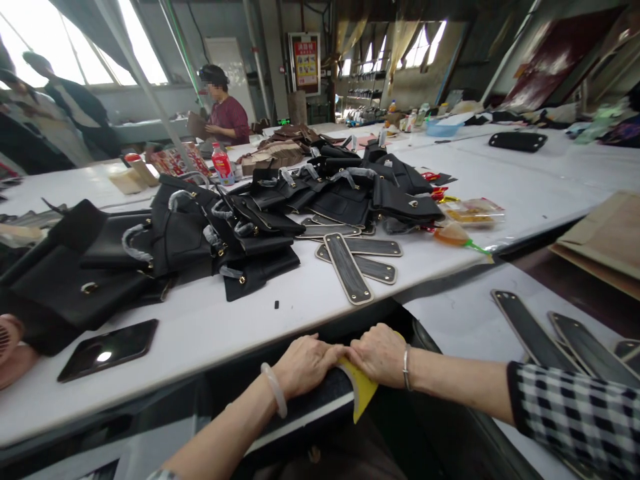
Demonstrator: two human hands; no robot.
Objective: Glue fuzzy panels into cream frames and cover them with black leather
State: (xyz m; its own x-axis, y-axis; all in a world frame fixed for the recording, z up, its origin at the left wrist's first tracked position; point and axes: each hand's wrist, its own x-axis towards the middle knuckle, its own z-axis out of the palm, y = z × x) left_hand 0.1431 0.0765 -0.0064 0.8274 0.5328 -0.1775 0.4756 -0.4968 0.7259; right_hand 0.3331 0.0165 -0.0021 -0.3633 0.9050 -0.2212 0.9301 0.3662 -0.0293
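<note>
My left hand (305, 363) and my right hand (381, 353) meet in front of me, below the table's near edge, with fingers closed and thumbs almost touching. Between them they pinch a curved yellow piece (367, 393) with a pale edge; its upper part is hidden by the fingers. Under my left hand lies a dark panel (325, 385) with a light strip along its edge. Whether the yellow piece is joined to this panel, I cannot tell. Just beyond my hands, several flat dark straps (346, 268) with pale borders and metal studs lie overlapping.
Black handbags (180, 230) are heaped across the white table (285, 333). A phone (110, 348) lies near the left front edge. More studded straps (535, 333) rest at right, near a brown paper stack (605, 240). Beyond the table, a person (227, 110) holds something brown.
</note>
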